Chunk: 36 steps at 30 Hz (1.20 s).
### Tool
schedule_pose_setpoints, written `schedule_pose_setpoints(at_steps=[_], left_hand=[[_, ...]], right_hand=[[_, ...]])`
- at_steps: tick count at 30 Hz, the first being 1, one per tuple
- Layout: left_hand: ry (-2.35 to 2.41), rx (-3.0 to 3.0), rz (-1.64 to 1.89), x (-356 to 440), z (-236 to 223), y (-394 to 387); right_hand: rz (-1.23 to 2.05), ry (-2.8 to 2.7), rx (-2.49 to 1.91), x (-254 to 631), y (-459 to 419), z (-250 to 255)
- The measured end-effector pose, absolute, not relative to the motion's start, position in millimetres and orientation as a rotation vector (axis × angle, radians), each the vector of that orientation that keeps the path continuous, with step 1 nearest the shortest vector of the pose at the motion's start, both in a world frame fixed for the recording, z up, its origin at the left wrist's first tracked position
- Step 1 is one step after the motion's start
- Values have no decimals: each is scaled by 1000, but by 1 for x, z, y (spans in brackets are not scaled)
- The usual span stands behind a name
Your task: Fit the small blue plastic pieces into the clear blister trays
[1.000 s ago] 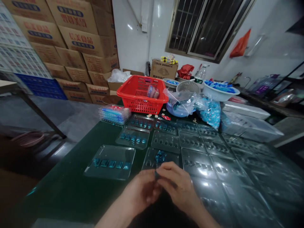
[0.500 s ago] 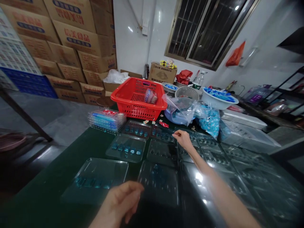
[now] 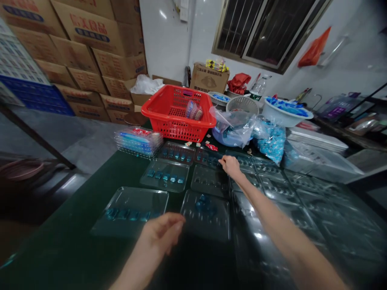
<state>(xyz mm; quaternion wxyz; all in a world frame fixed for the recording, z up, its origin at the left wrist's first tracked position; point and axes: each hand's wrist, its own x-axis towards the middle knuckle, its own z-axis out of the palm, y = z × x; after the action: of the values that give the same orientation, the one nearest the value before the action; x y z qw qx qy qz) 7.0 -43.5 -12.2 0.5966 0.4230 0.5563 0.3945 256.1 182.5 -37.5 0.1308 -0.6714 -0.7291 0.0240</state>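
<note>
Reaching over the green table (image 3: 75,233), the right hand (image 3: 230,166) is held well apart from the left hand (image 3: 161,235), its fingertips bunched at a far clear tray (image 3: 207,164) of blue pieces (image 3: 215,161). Left fingers are loosely curled near a closer tray (image 3: 208,231), where a blue heap (image 3: 204,203) is held. Whether anything is gripped by either cannot be told. Beyond, a red basket (image 3: 181,131) is seen.

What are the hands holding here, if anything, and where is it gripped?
The left hand shows no held thing. The right hand is at a clear tray; any grip there cannot be told.
</note>
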Motion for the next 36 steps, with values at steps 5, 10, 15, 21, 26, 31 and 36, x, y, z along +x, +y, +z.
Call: schedule_pose_setpoints(at_steps=[5,10,15,21,26,31,36], left_hand=[[1350,1105,918,7,-1,-42],[1367,1172,985,13,-1,-43],[1309,1245,1016,17,-8,-50],[1317,1100,1087,17,0,-58],[1285,1030,1089,26,-1,-55],[1233,1096,1088,36,-5,-49],[1185,1092,1096,46,-3,-39]], right_hand=[[58,-2231,-1868,249,142,-11],[135,-2524,-1604,218,74,-4],[120,-2647,-1623,193,55,-14],[122,-2636,-1616,194,56,-21],[155,-2549,-1614,204,54,-26],[175,-2418,-1575,214,56,-22],[141,-2345,-1548,213,55,-24]])
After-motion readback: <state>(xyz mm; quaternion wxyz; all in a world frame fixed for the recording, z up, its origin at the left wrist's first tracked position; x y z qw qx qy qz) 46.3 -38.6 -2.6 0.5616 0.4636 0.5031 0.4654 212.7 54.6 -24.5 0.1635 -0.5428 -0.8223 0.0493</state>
